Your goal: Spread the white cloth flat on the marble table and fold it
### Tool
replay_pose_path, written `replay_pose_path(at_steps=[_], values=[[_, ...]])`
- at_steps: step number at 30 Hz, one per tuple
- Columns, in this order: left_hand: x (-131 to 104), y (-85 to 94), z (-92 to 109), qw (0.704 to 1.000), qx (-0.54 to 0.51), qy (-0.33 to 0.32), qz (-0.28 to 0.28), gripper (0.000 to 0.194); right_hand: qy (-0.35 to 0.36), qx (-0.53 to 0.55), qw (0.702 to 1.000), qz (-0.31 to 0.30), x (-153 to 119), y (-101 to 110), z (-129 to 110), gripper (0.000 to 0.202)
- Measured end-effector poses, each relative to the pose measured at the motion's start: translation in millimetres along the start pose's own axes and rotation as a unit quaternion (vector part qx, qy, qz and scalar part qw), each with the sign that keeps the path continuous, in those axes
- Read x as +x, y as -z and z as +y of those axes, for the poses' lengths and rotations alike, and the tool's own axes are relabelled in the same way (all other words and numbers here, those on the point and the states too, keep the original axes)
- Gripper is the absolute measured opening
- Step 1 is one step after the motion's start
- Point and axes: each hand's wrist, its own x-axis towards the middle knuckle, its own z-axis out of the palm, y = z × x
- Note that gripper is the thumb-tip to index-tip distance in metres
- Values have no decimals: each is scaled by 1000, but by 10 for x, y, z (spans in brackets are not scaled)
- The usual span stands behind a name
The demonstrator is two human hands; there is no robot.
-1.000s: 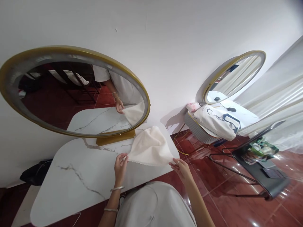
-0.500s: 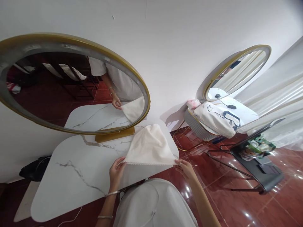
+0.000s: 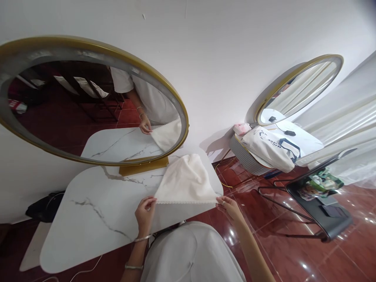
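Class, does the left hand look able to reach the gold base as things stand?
Probably yes: the left hand pinches the cloth, but only tabletop shows between that hand and the gold base.

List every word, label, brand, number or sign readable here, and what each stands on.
No text reads clearly.
White bag: dark lettering, too blurred to read.
Green-patterned item: any printing is too small to read.
Red-and-white item, seen reflected: marks too blurred to read.
White cloth: no lettering visible.
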Motion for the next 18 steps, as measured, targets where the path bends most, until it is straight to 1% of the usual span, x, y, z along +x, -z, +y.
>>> replay_pose_path(at_steps=[2,5,7,9,11,13,15,18], values=[[6,29,59,1000,3,-25,-11,27,4,23,1000,-7,-41,-25,-20,45],[26,97,219,994,30,-92,-60,24,24,81,996,-20,-102,-79,-118,41],[71,139,365,983,55,-150,-91,22,48,108,993,-26,-132,-138,-238,40],[164,162,531,970,81,-209,-93,21,85,96,991,-40,-141,-225,-401,44],[310,164,717,957,101,-263,-70,17,142,39,988,-50,-127,-337,-604,48],[497,162,922,943,111,-311,-46,17,222,-43,974,-28,-96,-460,-843,43],[696,179,1149,927,114,-357,-34,16,309,-105,945,17,-67,-575,-1109,33],[937,273,1514,897,105,-429,-25,12,401,-117,906,60,-73,-704,-1514,28]])
